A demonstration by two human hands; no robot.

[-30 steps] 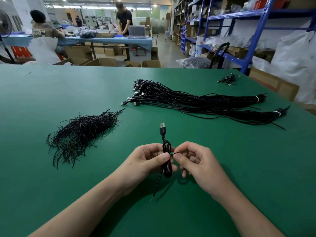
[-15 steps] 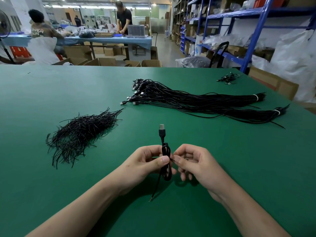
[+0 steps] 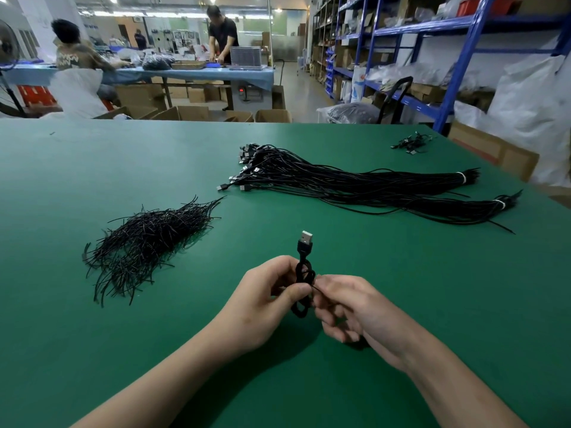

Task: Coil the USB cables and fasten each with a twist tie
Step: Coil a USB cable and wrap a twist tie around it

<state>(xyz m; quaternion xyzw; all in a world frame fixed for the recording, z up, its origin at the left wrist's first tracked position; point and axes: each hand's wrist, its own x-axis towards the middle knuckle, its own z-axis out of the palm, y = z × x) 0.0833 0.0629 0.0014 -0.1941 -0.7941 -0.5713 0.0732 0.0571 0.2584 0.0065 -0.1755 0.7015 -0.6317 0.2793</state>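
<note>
My left hand [image 3: 262, 304] grips a coiled black USB cable [image 3: 304, 273] upright above the green table [image 3: 61, 180], its silver plug pointing up. Against the coil's right side, my right hand [image 3: 349, 307] pinches a thin black twist tie [image 3: 315, 287] that wraps the coil's middle. A heap of loose black twist ties [image 3: 145, 242] lies to the left. Two long bundles of uncoiled black USB cables [image 3: 355, 186] stretch across the table's middle and right, bound with white bands at their far ends.
A small cluster of coiled cables [image 3: 412, 143] lies at the table's far right corner. Cardboard boxes and blue shelving [image 3: 457, 57] stand beyond the right edge. Two people work at a blue table [image 3: 200, 72] far behind.
The loose cable tail that hung below the coil is no longer visible. The coil has risen slightly, and my right hand has closed in against it with the tie.
</note>
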